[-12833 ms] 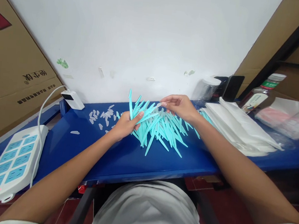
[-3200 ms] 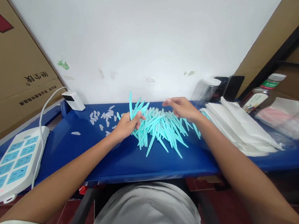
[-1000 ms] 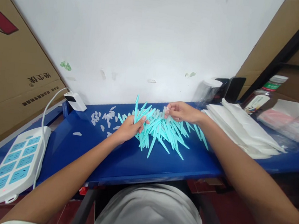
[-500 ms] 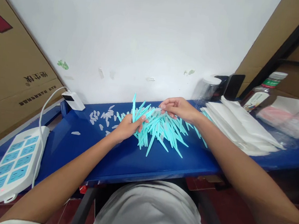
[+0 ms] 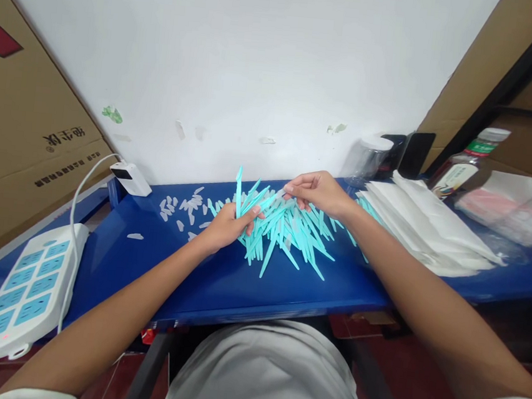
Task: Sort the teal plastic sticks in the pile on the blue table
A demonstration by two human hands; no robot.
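Over turquoise sticks (image 5: 292,230), the right hand (image 5: 319,189) has neared the left hand (image 5: 228,225).

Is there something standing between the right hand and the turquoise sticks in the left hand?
No, nothing visible stands between them: the right hand pinches a clear piece at the tip of one of the turquoise sticks held by the left hand.

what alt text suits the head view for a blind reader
The left hand holds turquoise sticks, and the right hand pinches a pale piece at one stick's tip. A heap of similar sticks lies on a blue table, pale bits scattered to its left.
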